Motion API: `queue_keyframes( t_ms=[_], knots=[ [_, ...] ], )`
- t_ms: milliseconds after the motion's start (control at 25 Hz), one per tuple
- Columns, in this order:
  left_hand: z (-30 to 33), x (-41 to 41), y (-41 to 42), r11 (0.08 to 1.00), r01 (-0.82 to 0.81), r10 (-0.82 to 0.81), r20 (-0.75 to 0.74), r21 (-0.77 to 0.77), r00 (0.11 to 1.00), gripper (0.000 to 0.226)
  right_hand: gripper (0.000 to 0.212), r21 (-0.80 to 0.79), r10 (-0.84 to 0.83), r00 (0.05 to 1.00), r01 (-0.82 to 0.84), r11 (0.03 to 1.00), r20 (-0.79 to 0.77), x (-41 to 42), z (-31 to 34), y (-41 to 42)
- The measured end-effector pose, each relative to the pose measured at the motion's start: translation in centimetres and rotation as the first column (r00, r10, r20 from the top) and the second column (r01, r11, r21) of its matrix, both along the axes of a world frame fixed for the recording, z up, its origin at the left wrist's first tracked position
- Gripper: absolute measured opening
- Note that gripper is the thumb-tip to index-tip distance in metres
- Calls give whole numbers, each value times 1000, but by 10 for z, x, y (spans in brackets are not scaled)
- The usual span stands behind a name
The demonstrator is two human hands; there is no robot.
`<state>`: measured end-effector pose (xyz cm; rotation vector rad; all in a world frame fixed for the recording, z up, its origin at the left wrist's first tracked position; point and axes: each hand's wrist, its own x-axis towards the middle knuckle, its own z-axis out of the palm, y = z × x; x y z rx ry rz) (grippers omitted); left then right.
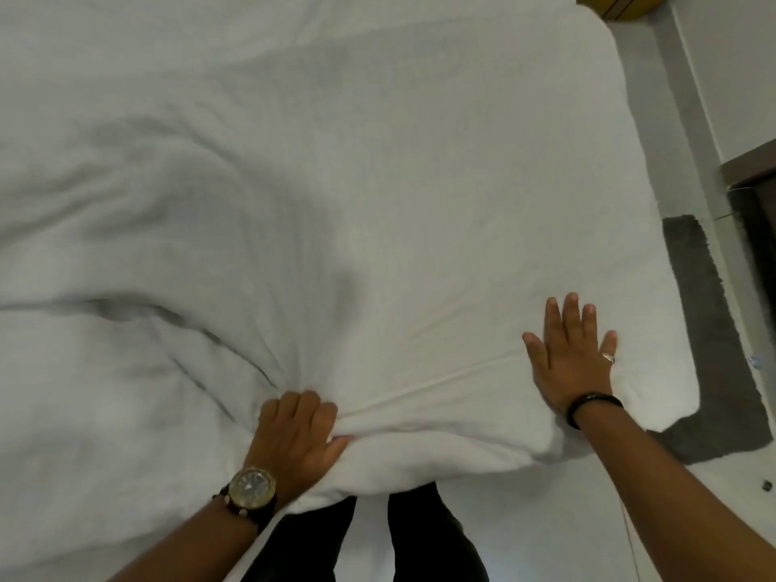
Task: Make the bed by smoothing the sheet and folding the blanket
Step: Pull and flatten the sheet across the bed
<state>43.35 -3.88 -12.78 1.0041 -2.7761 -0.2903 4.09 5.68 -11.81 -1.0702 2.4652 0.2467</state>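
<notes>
My legs in dark trousers (424, 535) stand at 6 o'clock against the near edge of the bed. My left forearm reaches in from 7 o'clock, a round gold-rimmed wristwatch (252, 488) on the wrist. My left hand (297, 434) curls knuckles-up round a bunch of the thick white blanket (378, 182), thumb tucked under the fold, and creases fan away from that grip toward 10 o'clock. My right forearm comes in from 4 o'clock with a thin black wristband (594, 407). My right hand (573, 363) lies flat, palm down, fingers straight and spread, pressing the blanket near its corner; a ring sits on one finger. Farther off, the blanket covers the bed. A dark grey floor mat (709, 329) lies at 3 o'clock beside the bed.
</notes>
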Motion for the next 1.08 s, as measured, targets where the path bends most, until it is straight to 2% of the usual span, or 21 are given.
queue_keyframes(
  t_ms=[40, 120, 200, 240, 280, 320, 360, 440, 520, 600, 680, 760, 840, 880, 920, 960, 1040, 1080],
  knots=[
    [2, 3, 2, 999, -33, 32, 28, 28, 999, 51, 87, 0, -31, 999, 31, 1000, -7, 10, 6, -3],
    [7, -15, -15, 991, -82, 76, 57, 101, 995, 76, 86, -193, -14, 1000, 19, 981, 27, 48, 21, -22],
    [8, -36, -42, 986, -113, 96, 141, 119, 985, 95, 74, -297, 292, 956, -271, 916, 26, 92, 22, -44],
    [5, -39, -58, 984, -123, 91, 223, 132, 971, 100, 71, -274, 457, 889, -438, 856, 7, 102, 12, -45],
    [1, -36, -73, 982, -123, 75, 300, 144, 951, 101, 74, -202, 513, 859, -500, 842, 10, 98, 6, -43],
    [-4, -33, -89, 979, -140, 78, 364, 148, 928, 103, 80, -115, 479, 878, -476, 872, -7, 78, 0, -37],
    [-7, -32, -105, 976, -166, 98, 406, 138, 909, 107, 86, -65, 360, 930, -364, 929, -71, 47, -8, -25],
    [-7, -40, -126, 965, -221, 135, 454, 142, 881, 117, 89, 33, 150, 972, -147, 989, -180, -13, -11, -7],
    [-3, -50, -129, 963, -222, 122, 484, 155, 867, 119, 89, 95, 29, 993, -17, 995, -118, -29, 5, -8],
    [7, -46, -131, 966, -211, 117, 467, 153, 877, 114, 86, -56, 43, 996, -48, 997, -83, 8, 16, -27],
    [21, -32, -150, 983, -181, 142, 450, 44, 882, 100, 69, -213, 110, 991, -123, 969, -75, 56, 19, -55],
    [26, -19, -166, 998, 45, -18, 491, -43, 871, 74, 48, -242, 163, 980, -187, 952, -114, 93, 14, -82],
    [16, -16, -174, 916, 397, -308, 527, -61, 792, 42, 21, -294, 218, 957, -267, 918, -189, 107, 4, -100],
    [18, -20, -184, 873, 474, -356, 512, -118, 782, 32, 11, -303, 258, 938, -322, 897, -233, 105, -3, -102],
    [23, -28, -200, 862, 473, -339, 484, -184, 807, 28, 5, -300, 266, 918, -352, 886, -294, 96, -5, -101],
    [28, -37, -218, 870, 422, -282, 446, -253, 849, 26, 5, -287, 215, 918, -316, 904, -332, 79, -8, -99],
    [43, -46, -250, 899, 302, -177, 367, -317, 913, 19, 19, -303, -47, 951, -50, 952, -305, 48, 0, -100],
    [44, -48, -253, 915, 255, -145, 334, -313, 931, 19, 30, -359, -170, 948, 65, 931, -269, 46, 8, -107]
  ],
)
